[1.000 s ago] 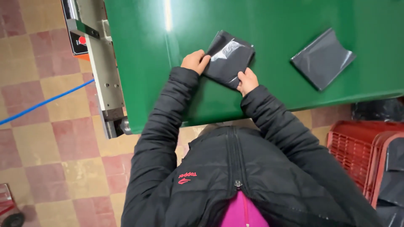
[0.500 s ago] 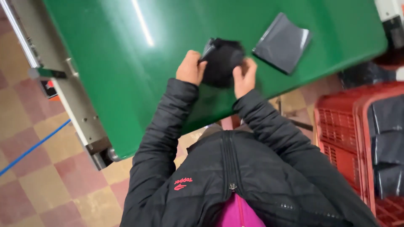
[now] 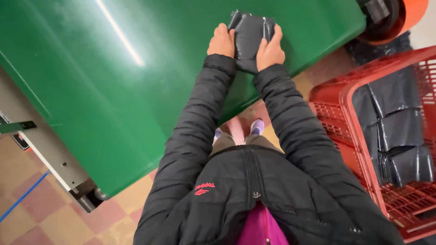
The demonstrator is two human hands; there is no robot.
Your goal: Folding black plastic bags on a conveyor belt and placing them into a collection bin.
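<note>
Top centre: left hand (image 3: 222, 41) & right hand (image 3: 270, 49) both clamped on dark plastic bag (image 3: 250, 38) over green belt (image 3: 113, 90); mid-handling, firm two-sided grip needed.

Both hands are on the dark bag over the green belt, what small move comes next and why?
Probably swing the dark bag rightward to the red crate. The left hand and right hand grip it from both sides, and similar dark bags already lie stacked there.

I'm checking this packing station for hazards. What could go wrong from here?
Both the left hand and right hand grip the black bag near the green belt's edge, so it might slip to the floor. The red crate stands close beside the feet and could trip the person.
</note>
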